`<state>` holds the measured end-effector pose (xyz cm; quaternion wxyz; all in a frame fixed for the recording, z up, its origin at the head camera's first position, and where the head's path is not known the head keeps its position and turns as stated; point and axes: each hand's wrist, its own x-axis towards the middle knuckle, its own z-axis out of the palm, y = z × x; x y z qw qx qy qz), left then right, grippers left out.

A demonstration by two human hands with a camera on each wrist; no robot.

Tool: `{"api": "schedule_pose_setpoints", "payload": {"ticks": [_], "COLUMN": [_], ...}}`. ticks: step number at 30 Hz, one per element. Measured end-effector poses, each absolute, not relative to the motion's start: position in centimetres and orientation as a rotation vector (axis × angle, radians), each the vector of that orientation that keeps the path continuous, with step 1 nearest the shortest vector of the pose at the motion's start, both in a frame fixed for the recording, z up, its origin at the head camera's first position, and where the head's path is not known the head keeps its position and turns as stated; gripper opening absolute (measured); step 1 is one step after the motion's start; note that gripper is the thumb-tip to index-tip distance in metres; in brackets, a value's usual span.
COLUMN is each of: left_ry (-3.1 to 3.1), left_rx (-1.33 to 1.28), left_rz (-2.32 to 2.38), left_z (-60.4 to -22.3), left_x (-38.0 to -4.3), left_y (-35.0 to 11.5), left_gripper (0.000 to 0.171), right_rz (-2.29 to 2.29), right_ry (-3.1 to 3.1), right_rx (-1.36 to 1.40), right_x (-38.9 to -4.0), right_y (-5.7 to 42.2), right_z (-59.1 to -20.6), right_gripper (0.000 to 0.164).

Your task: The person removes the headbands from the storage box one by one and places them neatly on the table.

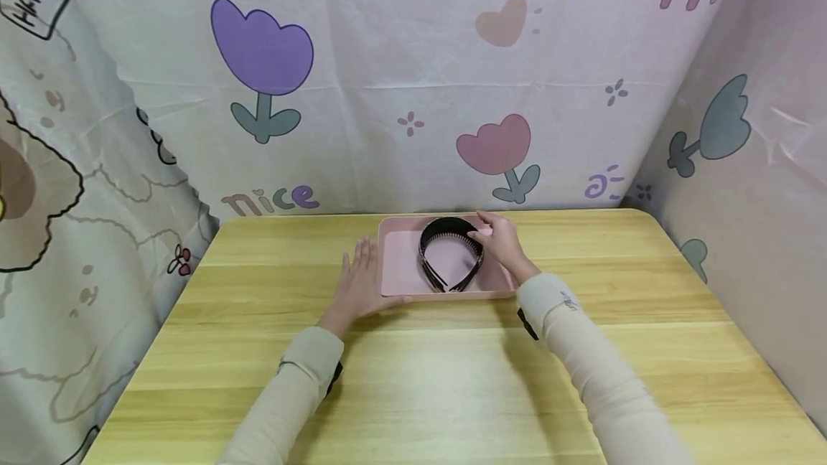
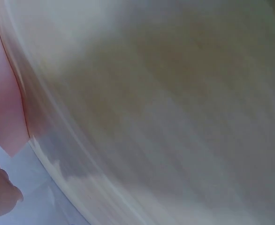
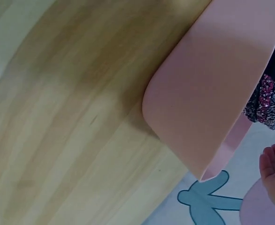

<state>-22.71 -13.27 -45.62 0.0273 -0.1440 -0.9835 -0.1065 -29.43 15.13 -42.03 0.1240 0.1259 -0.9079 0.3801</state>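
A shallow pink tray sits at the back edge of the wooden table. Inside it lie black headbands, nested together, with the toothed inner side showing and their ends towards the front. Pink and silver glitter covers part of the headbands in the right wrist view. My left hand lies against the tray's left side, fingers straight and thumb along the front rim. With thumb and index finger, my right hand holds the upper right of a headband; the other fingers are partly hidden.
A white printed cloth hangs right behind the table, and more cloth hangs at both sides. Dark straps show at the wrists.
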Motion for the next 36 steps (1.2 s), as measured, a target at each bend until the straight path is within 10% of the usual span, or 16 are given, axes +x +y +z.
{"api": "schedule_pose_setpoints", "payload": {"ticks": [36], "left_ry": [-3.126], "left_rx": [-0.443], "left_rz": [-0.318], "left_z": [-45.7], "left_x": [-23.1], "left_y": [-12.9], "left_gripper": [0.124], "right_rz": [0.928], "right_ry": [-2.82], "right_rx": [0.183], "right_x": [-30.1], "right_y": [14.1], "right_z": [-41.8], "right_gripper": [0.015]}}
